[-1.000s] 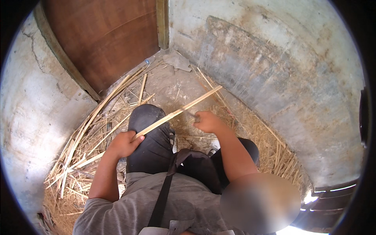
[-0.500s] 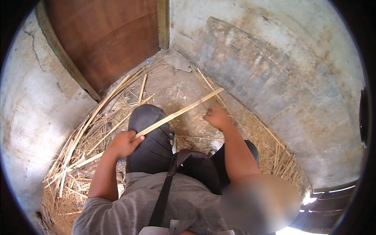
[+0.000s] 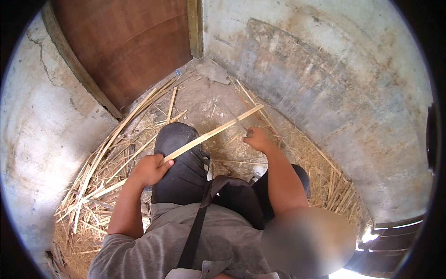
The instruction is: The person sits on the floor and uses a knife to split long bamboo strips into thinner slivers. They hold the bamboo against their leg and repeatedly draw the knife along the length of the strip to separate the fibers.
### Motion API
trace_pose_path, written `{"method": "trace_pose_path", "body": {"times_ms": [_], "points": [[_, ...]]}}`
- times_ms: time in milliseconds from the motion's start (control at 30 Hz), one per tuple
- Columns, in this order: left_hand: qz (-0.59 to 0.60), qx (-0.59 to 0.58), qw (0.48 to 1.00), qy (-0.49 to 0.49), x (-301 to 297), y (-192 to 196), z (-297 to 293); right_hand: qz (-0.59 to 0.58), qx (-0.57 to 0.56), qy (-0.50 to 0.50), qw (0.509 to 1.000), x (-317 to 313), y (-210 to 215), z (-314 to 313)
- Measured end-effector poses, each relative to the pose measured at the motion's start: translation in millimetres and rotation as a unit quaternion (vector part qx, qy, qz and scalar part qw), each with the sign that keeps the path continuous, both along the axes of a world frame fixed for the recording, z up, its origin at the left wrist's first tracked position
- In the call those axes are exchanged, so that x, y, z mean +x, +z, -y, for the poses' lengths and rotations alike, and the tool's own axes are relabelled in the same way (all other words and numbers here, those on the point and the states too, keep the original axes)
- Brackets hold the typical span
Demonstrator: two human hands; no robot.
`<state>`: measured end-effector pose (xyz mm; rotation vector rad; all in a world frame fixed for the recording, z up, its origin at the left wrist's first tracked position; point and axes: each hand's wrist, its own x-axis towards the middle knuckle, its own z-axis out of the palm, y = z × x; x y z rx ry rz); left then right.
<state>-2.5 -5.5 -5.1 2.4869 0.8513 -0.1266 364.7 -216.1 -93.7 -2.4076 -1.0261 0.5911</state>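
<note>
Here, a long pale cane strip (image 3: 211, 134) runs diagonally over the person's raised dark-trousered knee (image 3: 181, 153). Left hand (image 3: 149, 169) is closed round its lower end. Right hand (image 3: 258, 139) is fisted w/ a small dark tool, just beside the strip's upper part. Loose split canes & straw (image 3: 100, 176) lie on the concrete floor (image 3: 209, 102) along the wall, by the brown door (image 3: 125, 46).

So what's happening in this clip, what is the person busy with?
A person sits in a corner by a brown wooden door, with straw and split cane strips littering the floor around them. The left hand grips one end of a long pale cane strip that runs across the raised knee. The right hand holds a small tool, seemingly a blade, just under the strip's far part.
</note>
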Motion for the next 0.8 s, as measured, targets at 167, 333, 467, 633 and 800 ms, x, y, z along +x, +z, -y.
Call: {"method": "trace_pose_path", "body": {"times_ms": [167,333,467,633,800], "points": [[0.002,0.000,1.000,-0.002,0.9,-1.7,-1.3,0.052,0.015,0.029,0.998,-3.0,3.2,-1.9],[0.024,0.008,1.000,-0.012,-2.6,-9.5,-5.4,0.026,0.030,0.174,0.984,-40.9,16.3,-18.0],[0.023,-0.003,1.000,-0.006,-2.4,-7.4,-4.6,0.024,0.031,0.205,0.978,-49.9,24.4,-21.8],[0.021,0.005,1.000,-0.005,-1.0,-5.7,-1.8,0.036,0.022,0.106,0.993,-14.9,5.5,-8.4],[0.014,0.006,1.000,-0.003,-0.1,-3.8,-0.6,0.031,-0.023,-0.010,0.999,6.2,0.5,0.8]]}}
